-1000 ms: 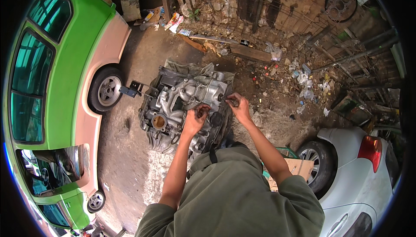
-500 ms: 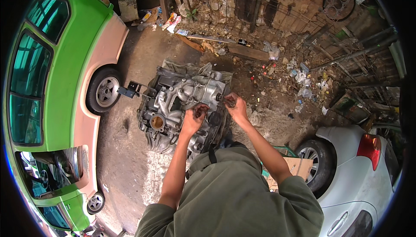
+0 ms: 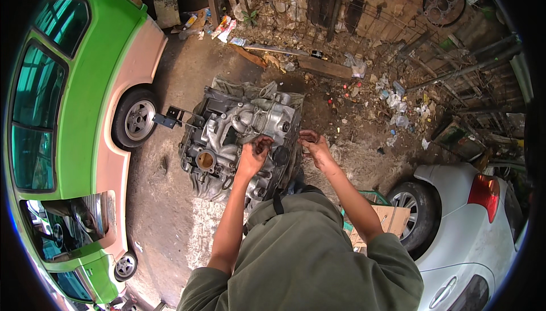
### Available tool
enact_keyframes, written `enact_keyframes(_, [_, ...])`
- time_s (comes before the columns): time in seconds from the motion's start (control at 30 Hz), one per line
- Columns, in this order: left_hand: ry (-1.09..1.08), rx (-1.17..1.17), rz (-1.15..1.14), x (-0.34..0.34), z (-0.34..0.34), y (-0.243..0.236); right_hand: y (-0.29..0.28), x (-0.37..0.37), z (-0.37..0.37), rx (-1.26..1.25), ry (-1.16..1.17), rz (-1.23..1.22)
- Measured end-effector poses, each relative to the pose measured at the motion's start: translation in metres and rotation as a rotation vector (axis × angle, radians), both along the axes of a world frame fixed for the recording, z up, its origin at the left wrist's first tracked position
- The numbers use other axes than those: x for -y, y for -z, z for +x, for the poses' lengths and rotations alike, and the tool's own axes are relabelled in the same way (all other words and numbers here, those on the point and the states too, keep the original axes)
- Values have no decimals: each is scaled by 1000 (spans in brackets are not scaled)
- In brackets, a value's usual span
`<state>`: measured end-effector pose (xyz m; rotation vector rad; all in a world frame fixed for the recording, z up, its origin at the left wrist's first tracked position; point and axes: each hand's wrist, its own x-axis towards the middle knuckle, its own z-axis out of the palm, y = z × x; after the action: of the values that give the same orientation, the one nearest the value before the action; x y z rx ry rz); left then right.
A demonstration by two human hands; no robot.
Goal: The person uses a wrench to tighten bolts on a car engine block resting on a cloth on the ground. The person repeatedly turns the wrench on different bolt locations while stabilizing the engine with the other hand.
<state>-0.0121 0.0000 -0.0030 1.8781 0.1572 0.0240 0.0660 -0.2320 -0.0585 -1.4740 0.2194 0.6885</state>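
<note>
A large grey metal engine (image 3: 224,123) sits in front of me, with curved intake pipes and a round brass-coloured opening (image 3: 206,160) on its near left. Over its right part, my left hand (image 3: 256,154) has its dark-stained fingers curled together; whatever they may hold is too small to make out. Just off the engine's right edge is my right hand (image 3: 316,149), its fingers bent and the thumb apart from them, with nothing visible between them. A round dark fitting (image 3: 286,126) protrudes from the engine to the left of that hand. Near my left hand is a black round cap (image 3: 280,154).
A green and pink car (image 3: 96,83) stands at the left, a silver car (image 3: 460,226) at the lower right. Beside the silver car's wheel is a cardboard piece (image 3: 387,220). Litter (image 3: 398,106) and a wooden plank (image 3: 324,67) lie beyond the engine.
My right hand has drawn away from the dark fitting, moving slightly right and toward me, and its fingers have spread. My left hand stays nearly in place.
</note>
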Motion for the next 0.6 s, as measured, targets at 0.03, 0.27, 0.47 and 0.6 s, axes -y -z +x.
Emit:
enact_keyframes(0.03, [3, 2, 10, 0, 0, 0, 7, -3, 0, 82, -1, -43])
enact_keyframes(0.27, [-5, -11, -1, 0, -1, 0, 27, -22, 5, 535, 48, -345])
enact_keyframes(0.47, [-18, -15, -14, 1, -1, 0, 17, -29, 9, 636, 10, -346])
enact_keyframes(0.6, [-8, -9, 19, 1, -1, -2, 19, -29, 12, 682, 16, -301])
